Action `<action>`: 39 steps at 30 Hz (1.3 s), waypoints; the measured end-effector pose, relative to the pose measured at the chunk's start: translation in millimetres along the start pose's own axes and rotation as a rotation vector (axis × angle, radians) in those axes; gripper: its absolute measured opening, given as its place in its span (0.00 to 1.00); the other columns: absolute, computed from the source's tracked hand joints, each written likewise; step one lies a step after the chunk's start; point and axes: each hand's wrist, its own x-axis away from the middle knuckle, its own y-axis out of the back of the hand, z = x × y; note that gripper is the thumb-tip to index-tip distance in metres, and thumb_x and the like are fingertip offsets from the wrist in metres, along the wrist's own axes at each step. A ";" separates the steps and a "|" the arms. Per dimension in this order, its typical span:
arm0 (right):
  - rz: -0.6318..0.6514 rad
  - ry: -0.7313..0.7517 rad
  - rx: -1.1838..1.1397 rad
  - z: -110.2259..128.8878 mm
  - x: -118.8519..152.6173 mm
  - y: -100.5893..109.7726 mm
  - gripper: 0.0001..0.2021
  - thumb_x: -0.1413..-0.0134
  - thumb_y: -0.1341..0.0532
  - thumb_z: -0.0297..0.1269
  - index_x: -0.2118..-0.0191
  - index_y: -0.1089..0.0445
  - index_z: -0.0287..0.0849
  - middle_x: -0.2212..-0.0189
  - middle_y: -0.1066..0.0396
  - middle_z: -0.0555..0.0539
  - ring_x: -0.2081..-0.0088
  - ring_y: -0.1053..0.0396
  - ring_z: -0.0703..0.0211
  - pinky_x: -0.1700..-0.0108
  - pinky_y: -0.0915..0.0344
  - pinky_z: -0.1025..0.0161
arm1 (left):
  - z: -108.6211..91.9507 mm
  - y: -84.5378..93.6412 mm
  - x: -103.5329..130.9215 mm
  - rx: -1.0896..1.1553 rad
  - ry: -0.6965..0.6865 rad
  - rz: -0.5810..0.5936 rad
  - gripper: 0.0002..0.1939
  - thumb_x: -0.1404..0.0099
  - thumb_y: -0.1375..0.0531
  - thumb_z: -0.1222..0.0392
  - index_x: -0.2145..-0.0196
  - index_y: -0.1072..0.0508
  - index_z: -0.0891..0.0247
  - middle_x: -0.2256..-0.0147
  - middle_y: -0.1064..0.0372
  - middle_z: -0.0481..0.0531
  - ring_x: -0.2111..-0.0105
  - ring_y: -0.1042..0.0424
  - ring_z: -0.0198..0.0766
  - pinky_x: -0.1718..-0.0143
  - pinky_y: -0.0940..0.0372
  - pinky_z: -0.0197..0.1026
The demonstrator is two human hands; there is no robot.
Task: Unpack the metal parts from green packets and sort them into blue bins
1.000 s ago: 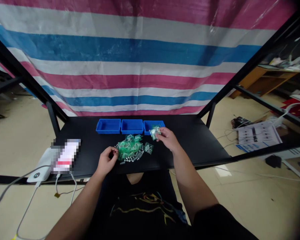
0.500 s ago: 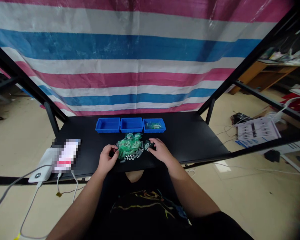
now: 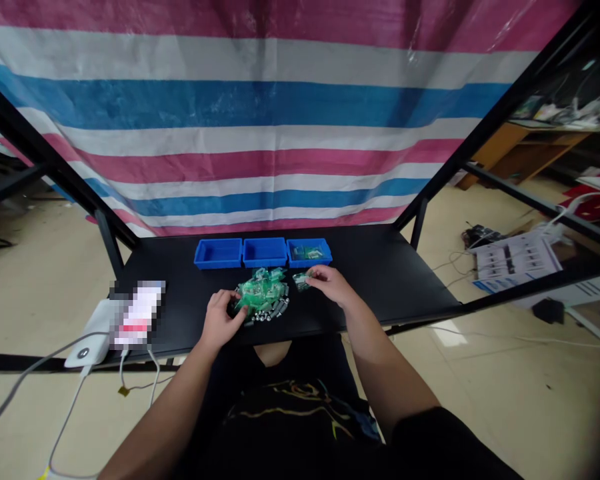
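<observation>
A pile of green clear packets (image 3: 263, 288) lies on the black table, with small silver cylinders (image 3: 279, 309) along its front and right edge. My left hand (image 3: 223, 317) is at the pile's left side, thumb and fingers apart, the tips touching the packets. Pinched between the thumb and fingers of my right hand (image 3: 330, 285) is a small clear packet (image 3: 301, 281) with pale bits inside; it is just right of the pile, and its exact contents are too small to tell. Behind stands a blue bin (image 3: 309, 262) with several similar packets in it.
Two more blue bins, a left one (image 3: 219, 264) and a middle one (image 3: 265, 263), stand in line with it. A phone (image 3: 139, 310) and a white power bank (image 3: 93, 333) with cables lie at the table's left. A striped sheet (image 3: 275, 153) hangs behind.
My right hand has moved slightly right and up with the packet, away from the pile. My left hand has shifted right, further onto the pile's edge. The whole view has tilted a little.
</observation>
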 end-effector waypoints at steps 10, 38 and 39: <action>-0.572 -0.112 -0.035 -14.8 -24.0 -3.8 0.38 0.62 0.26 0.52 0.46 0.41 0.47 0.60 0.38 0.52 0.75 0.34 0.65 0.77 0.30 0.62 | 0.5 0.6 1.5 0.034 -0.004 -0.043 0.08 0.34 0.38 0.51 0.62 0.24 0.57 0.62 0.28 0.52 0.60 0.31 0.45 0.54 0.36 0.48; -0.457 0.061 -0.178 44.5 -31.0 -33.1 0.28 0.49 0.33 0.57 0.51 0.41 0.47 0.68 0.25 0.50 0.70 0.24 0.55 0.65 0.24 0.58 | -64.6 -0.6 0.8 -0.086 -0.005 -0.076 0.13 0.36 0.35 0.48 0.56 0.23 0.55 0.58 0.28 0.56 0.55 0.31 0.52 0.52 0.36 0.53; -0.486 0.008 -0.070 40.0 -35.3 -26.7 0.29 0.50 0.32 0.56 0.50 0.42 0.47 0.68 0.25 0.50 0.70 0.24 0.55 0.66 0.25 0.58 | -63.7 -2.9 2.7 -0.138 -0.016 -0.049 0.14 0.36 0.34 0.47 0.56 0.22 0.54 0.57 0.28 0.56 0.55 0.32 0.53 0.52 0.37 0.53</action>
